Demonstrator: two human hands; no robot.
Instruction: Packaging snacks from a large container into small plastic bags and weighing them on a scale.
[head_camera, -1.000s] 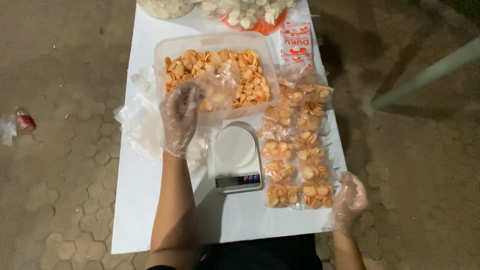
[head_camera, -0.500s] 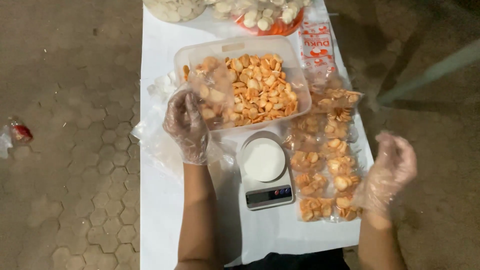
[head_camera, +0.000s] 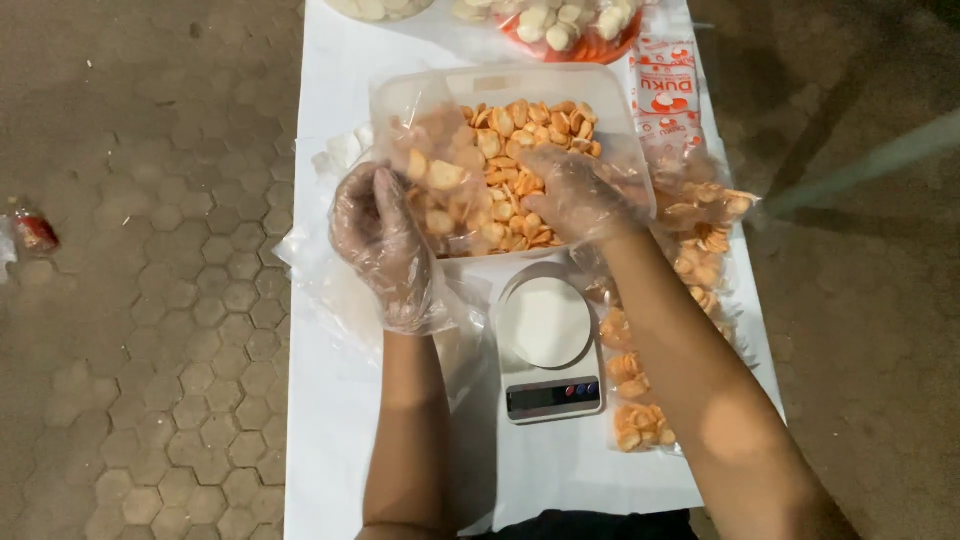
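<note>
Both my hands wear thin clear plastic gloves. My left hand (head_camera: 382, 240) holds a small clear plastic bag (head_camera: 440, 185) partly filled with orange crackers, at the left side of a clear plastic tub (head_camera: 500, 85). My right hand (head_camera: 572, 192) reaches into the tub and rests, fingers curled, on the heap of orange crackers (head_camera: 520, 130). Whether it grips any crackers I cannot tell. Just below the tub stands a white kitchen scale (head_camera: 548, 345) with a round plate and nothing on it.
Filled cracker bags (head_camera: 700, 215) lie in rows along the right edge of the white table (head_camera: 330, 420). Empty clear bags (head_camera: 320, 265) pile at the left. A printed red-and-white packet (head_camera: 665, 95) and containers of pale crackers (head_camera: 560, 22) sit at the far end. Paved ground surrounds the table.
My right hand has come up from the table's right front corner, across the filled bags, into the tub. My left hand keeps holding the small bag beside the tub.
</note>
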